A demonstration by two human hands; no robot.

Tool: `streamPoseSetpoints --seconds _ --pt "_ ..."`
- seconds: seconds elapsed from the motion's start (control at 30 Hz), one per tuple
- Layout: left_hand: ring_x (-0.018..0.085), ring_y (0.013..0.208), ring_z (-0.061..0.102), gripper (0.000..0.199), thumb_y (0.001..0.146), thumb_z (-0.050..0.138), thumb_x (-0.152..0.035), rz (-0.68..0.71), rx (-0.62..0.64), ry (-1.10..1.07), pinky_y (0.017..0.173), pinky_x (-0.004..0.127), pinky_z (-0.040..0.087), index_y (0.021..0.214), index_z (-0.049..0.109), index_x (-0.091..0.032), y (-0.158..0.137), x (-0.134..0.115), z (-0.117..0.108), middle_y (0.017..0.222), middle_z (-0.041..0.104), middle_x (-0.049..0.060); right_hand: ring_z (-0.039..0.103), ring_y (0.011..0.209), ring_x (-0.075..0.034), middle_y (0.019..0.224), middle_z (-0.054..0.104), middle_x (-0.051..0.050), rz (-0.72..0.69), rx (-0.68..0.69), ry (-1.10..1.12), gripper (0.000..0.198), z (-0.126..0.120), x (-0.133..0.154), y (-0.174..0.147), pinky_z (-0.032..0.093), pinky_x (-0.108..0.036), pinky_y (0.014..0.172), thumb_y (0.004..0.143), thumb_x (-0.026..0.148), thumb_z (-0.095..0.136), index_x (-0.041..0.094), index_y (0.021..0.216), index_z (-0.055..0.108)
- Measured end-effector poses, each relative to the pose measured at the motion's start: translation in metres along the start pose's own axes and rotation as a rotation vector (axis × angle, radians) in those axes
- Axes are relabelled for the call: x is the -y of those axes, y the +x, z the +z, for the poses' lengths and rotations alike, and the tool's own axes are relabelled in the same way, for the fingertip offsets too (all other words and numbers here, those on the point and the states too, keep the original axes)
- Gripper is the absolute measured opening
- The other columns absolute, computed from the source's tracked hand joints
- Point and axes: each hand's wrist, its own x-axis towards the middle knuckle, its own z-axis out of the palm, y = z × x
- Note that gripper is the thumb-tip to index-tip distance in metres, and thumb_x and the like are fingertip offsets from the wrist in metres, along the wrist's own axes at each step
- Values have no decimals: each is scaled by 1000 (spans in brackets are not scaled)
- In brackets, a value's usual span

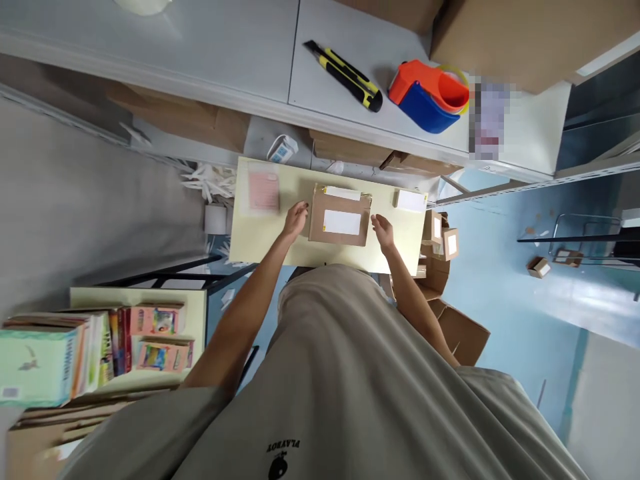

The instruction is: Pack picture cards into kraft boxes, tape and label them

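A brown cardboard box (341, 233) lies on the pale yellow table (405, 230) in front of me. A white label (342, 222) sits on its top, and a second white label (343, 193) is along its far edge. Just left of the box is my left hand (297, 220), its fingers loosely bent. My right hand (383, 233) hovers by the right side, thumb and fingers apart, fingertips close to the box edge. Neither hand shows anything held; contact with the box is hard to tell.
A pink sheet (263, 191) and a stack of white labels (411, 201) lie on the table. The shelf (240, 60) beyond bears a utility knife (345, 75) and a tape dispenser (427, 97). Books (45, 360) stand lower left; cartons (463, 330) sit on the right floor.
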Motion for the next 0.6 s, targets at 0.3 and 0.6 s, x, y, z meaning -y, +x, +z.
streamPoseSetpoints --seconds 0.3,0.6 --pt "35 150 76 55 106 67 -57 166 36 -51 133 50 56 147 76 -22 -38 -36 -10 153 83 17 67 160 -41 175 68 -29 -158 -61 164 103 -4 -1 -40 61 -52 125 100 91 67 11 165 70" --pt "39 149 75 82 105 76 -83 76 53 53 119 50 64 157 73 -20 -67 -31 -8 161 77 24 63 164 -43 177 66 -26 -70 -52 192 117 4 -13 -50 55 -61 133 90 108 60 20 167 67"
